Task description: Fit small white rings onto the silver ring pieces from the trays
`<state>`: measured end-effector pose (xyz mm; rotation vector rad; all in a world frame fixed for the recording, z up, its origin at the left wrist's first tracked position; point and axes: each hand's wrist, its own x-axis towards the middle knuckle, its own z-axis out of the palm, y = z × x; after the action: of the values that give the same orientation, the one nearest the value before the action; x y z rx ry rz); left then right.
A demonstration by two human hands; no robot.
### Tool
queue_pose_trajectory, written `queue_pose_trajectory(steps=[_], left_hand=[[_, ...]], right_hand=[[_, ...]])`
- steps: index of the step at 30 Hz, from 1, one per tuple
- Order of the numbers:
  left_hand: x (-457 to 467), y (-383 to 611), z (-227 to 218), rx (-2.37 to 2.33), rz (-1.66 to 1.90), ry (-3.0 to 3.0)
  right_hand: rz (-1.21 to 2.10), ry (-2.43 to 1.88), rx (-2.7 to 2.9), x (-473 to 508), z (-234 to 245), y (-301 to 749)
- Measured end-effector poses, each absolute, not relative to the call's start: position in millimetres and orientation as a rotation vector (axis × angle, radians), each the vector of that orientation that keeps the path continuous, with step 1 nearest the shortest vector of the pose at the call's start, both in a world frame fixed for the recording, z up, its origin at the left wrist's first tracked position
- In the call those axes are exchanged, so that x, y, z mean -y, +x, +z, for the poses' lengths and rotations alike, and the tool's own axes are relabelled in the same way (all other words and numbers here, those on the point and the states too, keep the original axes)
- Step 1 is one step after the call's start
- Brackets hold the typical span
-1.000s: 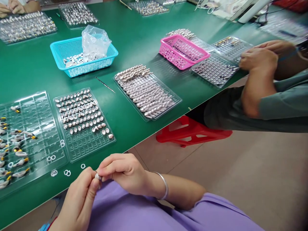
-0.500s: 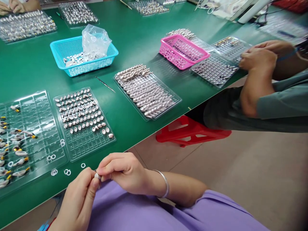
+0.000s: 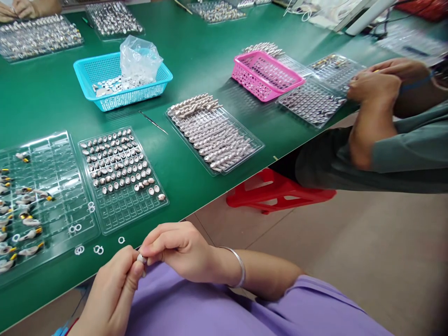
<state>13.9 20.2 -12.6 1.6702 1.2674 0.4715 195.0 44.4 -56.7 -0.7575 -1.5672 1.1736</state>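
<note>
Both hands meet just off the table's front edge, pinching one small white piece (image 3: 141, 258) between them. My left hand (image 3: 111, 284) grips it between thumb and forefinger from below. From the right, the fingertips of my right hand (image 3: 180, 249) press on the same piece; most of it is hidden. Close by on the table lie several thin white rings (image 3: 121, 240). A clear tray (image 3: 122, 215) beyond my hands carries rows of small white oval pieces with dark hollows. At the far left, a larger clear tray (image 3: 58, 170) holds white-and-black bird-like figures with yellow tips.
A blue basket (image 3: 122, 100) holds white bits and a plastic bag (image 3: 140, 58). Tweezers (image 3: 153, 122) lie before it. A tray of pale sticks (image 3: 224, 140) and a pink basket (image 3: 268, 79) stand rightward. A co-worker's hands (image 3: 378, 84) are at right, above a red stool (image 3: 276, 193).
My hands stay almost in place, still pinching the small white piece, which shows slightly more between the fingers. The co-worker's hands at right have shifted a little.
</note>
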Motion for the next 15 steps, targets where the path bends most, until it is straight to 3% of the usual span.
queue_pose_trajectory(steps=[15], left_hand=[[-20, 15, -12, -1.276, 0.515, 1.800]], right_hand=[[1.029, -0.692, 1.712, -48, -44, 200]])
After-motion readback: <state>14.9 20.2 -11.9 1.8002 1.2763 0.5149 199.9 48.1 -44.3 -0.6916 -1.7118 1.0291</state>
